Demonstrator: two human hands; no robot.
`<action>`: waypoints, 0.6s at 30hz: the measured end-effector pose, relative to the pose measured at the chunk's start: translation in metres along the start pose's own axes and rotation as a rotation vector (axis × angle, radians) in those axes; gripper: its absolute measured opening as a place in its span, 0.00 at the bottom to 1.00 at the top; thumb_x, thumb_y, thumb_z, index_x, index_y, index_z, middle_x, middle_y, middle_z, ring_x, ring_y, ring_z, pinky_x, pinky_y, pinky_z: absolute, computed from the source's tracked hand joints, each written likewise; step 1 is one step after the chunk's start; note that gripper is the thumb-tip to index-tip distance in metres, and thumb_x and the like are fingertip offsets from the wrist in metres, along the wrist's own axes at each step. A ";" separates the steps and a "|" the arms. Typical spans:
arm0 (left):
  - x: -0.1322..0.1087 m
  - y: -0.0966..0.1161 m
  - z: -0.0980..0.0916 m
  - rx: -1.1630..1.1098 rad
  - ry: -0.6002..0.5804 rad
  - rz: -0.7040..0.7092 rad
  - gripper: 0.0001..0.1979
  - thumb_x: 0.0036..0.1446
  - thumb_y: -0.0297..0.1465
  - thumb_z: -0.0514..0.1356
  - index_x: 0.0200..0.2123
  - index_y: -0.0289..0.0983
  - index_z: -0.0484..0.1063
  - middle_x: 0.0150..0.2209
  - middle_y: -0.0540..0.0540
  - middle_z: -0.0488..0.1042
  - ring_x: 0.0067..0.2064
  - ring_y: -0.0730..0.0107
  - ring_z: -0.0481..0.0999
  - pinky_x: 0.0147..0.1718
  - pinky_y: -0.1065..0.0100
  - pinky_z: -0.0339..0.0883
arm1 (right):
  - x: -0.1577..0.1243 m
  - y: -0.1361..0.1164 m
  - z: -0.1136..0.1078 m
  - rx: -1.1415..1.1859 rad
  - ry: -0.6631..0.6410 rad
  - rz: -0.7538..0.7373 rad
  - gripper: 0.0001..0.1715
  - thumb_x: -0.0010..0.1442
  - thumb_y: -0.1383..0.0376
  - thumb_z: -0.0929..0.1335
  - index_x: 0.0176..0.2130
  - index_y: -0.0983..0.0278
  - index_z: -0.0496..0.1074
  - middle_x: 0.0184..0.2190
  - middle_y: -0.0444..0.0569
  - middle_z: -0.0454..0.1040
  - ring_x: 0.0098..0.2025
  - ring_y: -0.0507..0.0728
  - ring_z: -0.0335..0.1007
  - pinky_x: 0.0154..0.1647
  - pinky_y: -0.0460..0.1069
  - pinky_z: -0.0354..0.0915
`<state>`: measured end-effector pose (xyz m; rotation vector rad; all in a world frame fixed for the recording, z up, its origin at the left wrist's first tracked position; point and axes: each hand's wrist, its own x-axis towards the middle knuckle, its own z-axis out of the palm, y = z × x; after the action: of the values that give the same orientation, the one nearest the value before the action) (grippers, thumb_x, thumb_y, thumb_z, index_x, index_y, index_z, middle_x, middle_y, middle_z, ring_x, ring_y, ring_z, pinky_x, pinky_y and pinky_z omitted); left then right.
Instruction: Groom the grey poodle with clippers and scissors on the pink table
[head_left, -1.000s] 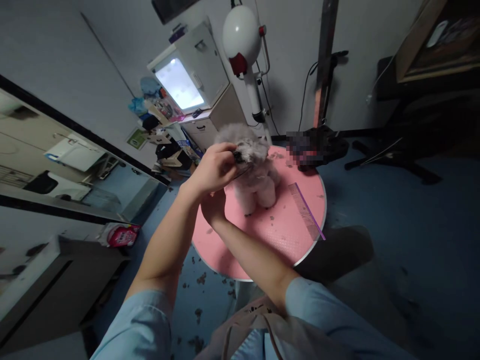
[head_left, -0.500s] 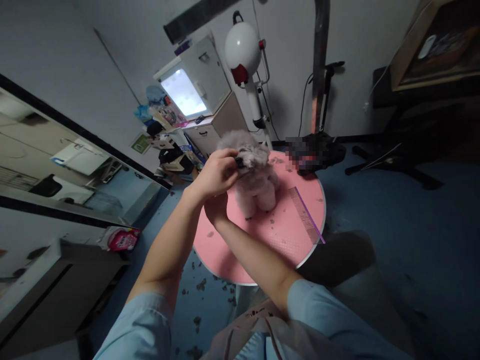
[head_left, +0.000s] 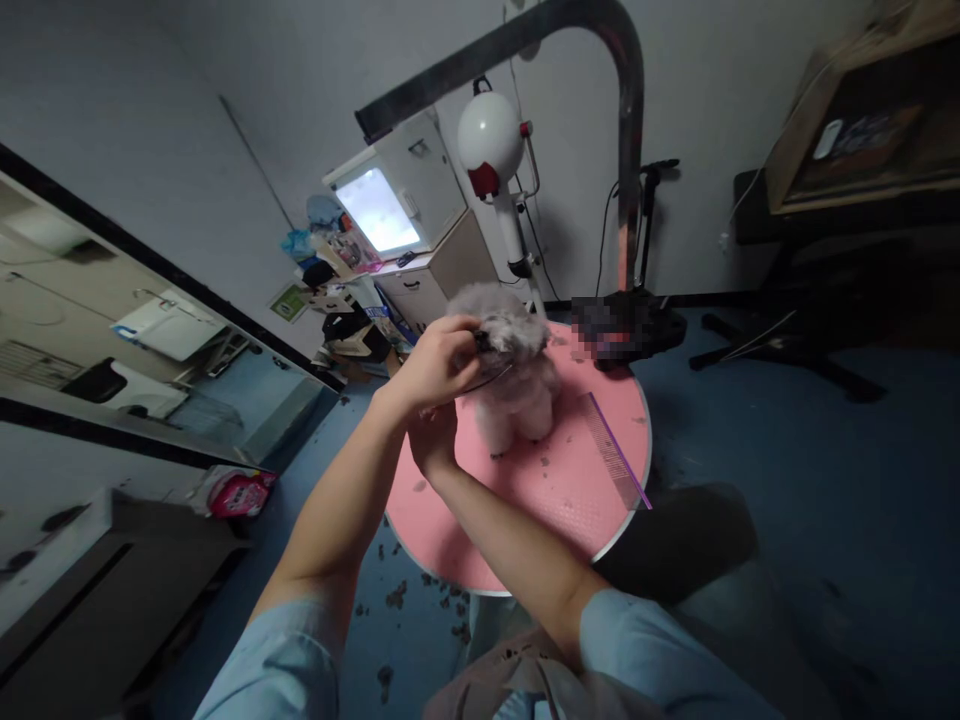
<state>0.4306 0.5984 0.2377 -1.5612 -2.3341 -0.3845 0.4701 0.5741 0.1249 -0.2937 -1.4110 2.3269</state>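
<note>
A small, fluffy grey dog (head_left: 517,385) is upright on a round pink table (head_left: 540,515). My left hand (head_left: 442,358) is closed, its fingers curled at the dog's dark muzzle. Just below it, crossing under the left wrist, is my right hand (head_left: 433,435), with its fingers largely hidden. From there a thin, dark blade (head_left: 495,378), apparently of scissors, reaches out under the dog's chin. A purple-backed comb (head_left: 616,450) lies on the table to the dog's right, with loose grey tufts around it.
A black post with an overhanging arm (head_left: 631,120) rises behind the table. A white round-headed dryer (head_left: 491,145) stands behind the dog, near a lit white cabinet (head_left: 379,212). Hair clumps (head_left: 397,595) litter the blue floor. A blurred-out dark patch (head_left: 611,330) covers the table's far right edge.
My view has tipped up slightly, so the scene sits lower. The thin blade now shows below the dog's chin. My left hand stays at the muzzle.
</note>
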 end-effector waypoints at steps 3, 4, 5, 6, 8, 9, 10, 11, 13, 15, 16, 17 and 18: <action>0.001 -0.005 0.007 0.022 0.019 -0.019 0.07 0.53 0.27 0.57 0.23 0.36 0.65 0.50 0.38 0.75 0.50 0.60 0.75 0.53 0.59 0.68 | -0.010 0.009 0.005 0.078 0.002 0.026 0.18 0.52 0.71 0.70 0.31 0.58 0.55 0.25 0.37 0.64 0.32 0.50 0.63 0.37 0.47 0.67; -0.001 -0.008 0.009 0.029 0.046 -0.050 0.07 0.53 0.27 0.57 0.23 0.36 0.66 0.52 0.38 0.74 0.52 0.60 0.74 0.55 0.58 0.67 | -0.015 0.014 0.003 0.103 -0.004 0.033 0.16 0.52 0.70 0.69 0.31 0.58 0.56 0.26 0.38 0.67 0.33 0.51 0.66 0.39 0.48 0.69; -0.004 -0.012 0.012 0.031 0.090 -0.091 0.06 0.54 0.28 0.57 0.24 0.36 0.68 0.54 0.38 0.73 0.55 0.59 0.73 0.57 0.57 0.66 | -0.021 0.020 -0.005 0.127 -0.012 0.039 0.15 0.52 0.69 0.69 0.33 0.58 0.57 0.29 0.39 0.71 0.35 0.52 0.69 0.40 0.49 0.70; -0.008 -0.016 0.017 0.026 0.152 -0.142 0.06 0.55 0.29 0.57 0.26 0.35 0.70 0.57 0.38 0.72 0.57 0.58 0.71 0.59 0.55 0.64 | -0.027 0.026 -0.018 0.151 -0.017 0.044 0.15 0.52 0.67 0.69 0.34 0.58 0.58 0.31 0.41 0.74 0.37 0.54 0.72 0.41 0.50 0.71; -0.024 -0.022 0.030 -0.022 0.331 -0.280 0.08 0.58 0.32 0.57 0.31 0.35 0.74 0.58 0.38 0.70 0.59 0.58 0.70 0.60 0.54 0.64 | -0.037 0.036 -0.064 0.146 -0.034 0.061 0.16 0.50 0.61 0.70 0.36 0.58 0.60 0.34 0.43 0.76 0.38 0.56 0.75 0.40 0.51 0.72; -0.035 -0.023 0.041 -0.068 0.414 -0.364 0.10 0.59 0.34 0.57 0.33 0.36 0.76 0.56 0.37 0.72 0.58 0.58 0.71 0.58 0.54 0.65 | -0.039 0.038 -0.096 0.100 -0.023 0.081 0.15 0.50 0.57 0.71 0.34 0.58 0.62 0.31 0.44 0.75 0.35 0.57 0.74 0.37 0.51 0.71; -0.046 -0.021 0.055 -0.131 0.490 -0.456 0.12 0.60 0.35 0.56 0.34 0.36 0.76 0.51 0.38 0.74 0.55 0.59 0.73 0.56 0.55 0.67 | -0.039 0.037 -0.132 -0.032 -0.041 0.122 0.15 0.53 0.52 0.69 0.31 0.58 0.64 0.26 0.44 0.73 0.32 0.57 0.73 0.34 0.51 0.69; -0.057 -0.017 0.071 -0.211 0.521 -0.539 0.12 0.61 0.35 0.55 0.34 0.36 0.76 0.44 0.39 0.77 0.49 0.61 0.75 0.52 0.57 0.69 | -0.036 0.033 -0.169 -0.234 -0.081 0.160 0.17 0.56 0.49 0.66 0.29 0.58 0.66 0.23 0.45 0.71 0.29 0.58 0.72 0.31 0.51 0.68; -0.071 -0.002 0.108 -0.410 0.477 -0.635 0.11 0.60 0.35 0.55 0.36 0.38 0.77 0.39 0.41 0.78 0.44 0.62 0.76 0.51 0.59 0.69 | -0.023 0.018 -0.239 -0.757 -0.163 0.180 0.21 0.62 0.49 0.61 0.28 0.60 0.70 0.24 0.51 0.75 0.32 0.60 0.74 0.35 0.53 0.68; -0.074 0.014 0.144 -0.682 0.420 -0.731 0.08 0.56 0.34 0.60 0.35 0.38 0.78 0.42 0.41 0.79 0.47 0.62 0.75 0.53 0.60 0.67 | -0.007 0.000 -0.287 -1.333 -0.255 0.239 0.18 0.62 0.53 0.63 0.33 0.63 0.74 0.33 0.58 0.80 0.40 0.65 0.78 0.42 0.56 0.68; -0.072 0.019 0.160 -0.848 0.409 -0.843 0.07 0.55 0.34 0.61 0.31 0.37 0.77 0.39 0.40 0.79 0.44 0.62 0.75 0.50 0.61 0.68 | 0.001 -0.007 -0.302 -1.536 -0.260 0.303 0.18 0.62 0.55 0.64 0.38 0.65 0.76 0.38 0.62 0.80 0.45 0.67 0.78 0.45 0.57 0.67; -0.067 0.021 0.172 -1.005 0.406 -0.971 0.09 0.55 0.34 0.60 0.27 0.36 0.75 0.34 0.39 0.78 0.39 0.63 0.75 0.45 0.62 0.70 | 0.009 -0.012 -0.311 -1.685 -0.258 0.371 0.20 0.62 0.56 0.65 0.44 0.68 0.75 0.43 0.66 0.80 0.49 0.69 0.77 0.47 0.58 0.67; -0.062 0.020 0.180 -1.115 0.405 -1.061 0.12 0.56 0.36 0.59 0.24 0.35 0.72 0.29 0.40 0.76 0.33 0.65 0.74 0.38 0.64 0.70 | 0.016 -0.015 -0.316 -1.769 -0.250 0.437 0.23 0.61 0.57 0.66 0.49 0.70 0.74 0.47 0.69 0.79 0.51 0.69 0.77 0.48 0.57 0.67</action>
<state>0.4526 0.6228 0.0492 -0.1513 -2.4328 -2.2310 0.5784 0.8395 -0.0096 -0.7880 -3.3419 0.5925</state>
